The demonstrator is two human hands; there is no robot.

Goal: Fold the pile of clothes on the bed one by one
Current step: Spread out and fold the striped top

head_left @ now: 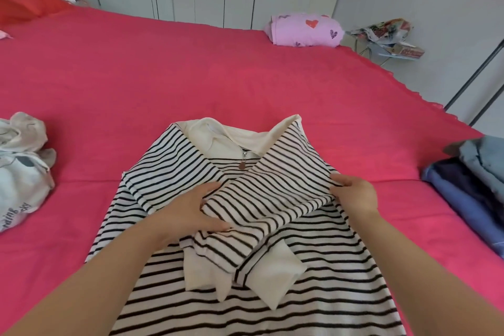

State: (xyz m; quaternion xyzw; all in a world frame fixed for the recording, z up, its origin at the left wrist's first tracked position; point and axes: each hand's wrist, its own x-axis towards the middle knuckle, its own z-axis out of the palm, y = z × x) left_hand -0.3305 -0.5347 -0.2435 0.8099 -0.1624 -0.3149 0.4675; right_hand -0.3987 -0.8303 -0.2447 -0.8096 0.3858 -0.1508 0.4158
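Hands on a striped shirt (327,281) on the bed (163,76)
The left hand (191,210) and right hand (354,196) are apart. Both grip the folded sleeve (272,193) lying across the shirt.

Black-and-white striped zip-collar top (272,267) flat, front up, on pink bed (163,76), both sleeves crossed over chest, cream cuffs overlapping; crumpled pale pile (21,172) far left, folded blue stack (474,185) right, folded pink heart-print piece (305,30) at far edge.
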